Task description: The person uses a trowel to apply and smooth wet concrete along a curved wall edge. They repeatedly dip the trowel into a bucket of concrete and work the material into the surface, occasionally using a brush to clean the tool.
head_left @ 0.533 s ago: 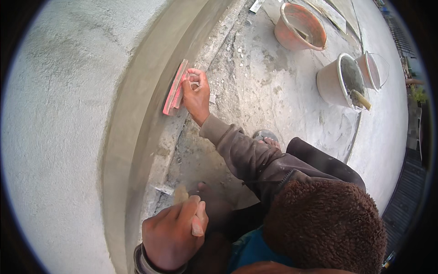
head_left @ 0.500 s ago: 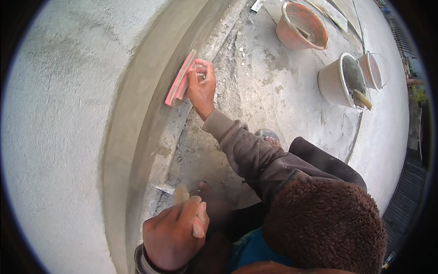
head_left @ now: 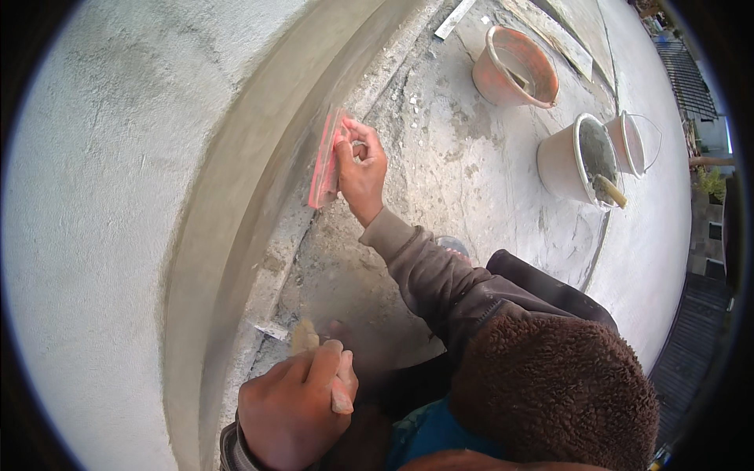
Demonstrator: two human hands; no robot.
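Note:
My right hand (head_left: 365, 166) is closed on a pink-red plastering float (head_left: 325, 161), thumb and fingers pinching its back. The float is held nearly upright along the foot of the wall, beside a smooth band of grey plaster (head_left: 228, 235). Whether its face touches the plaster I cannot tell. Lower down, my left hand (head_left: 290, 404) is wrapped round the wooden handle of a brush (head_left: 305, 336), whose pale bristles point away from me. Just left of the bristles lies a small flat metal piece (head_left: 272, 330) at the base of the wall.
An orange bucket (head_left: 488, 77) stands at the far right. Nearer are a whitish bucket of grey mortar (head_left: 559, 161) with a handle sticking out and a smaller bucket (head_left: 628, 145). A pale strip (head_left: 454, 20) and boards (head_left: 561, 35) lie behind. Crumbs of mortar litter the rough floor edge.
The float has come slightly away from the wall to the right and turned more upright, in my right hand. My left hand keeps hold of the brush. The whole view has shifted a little.

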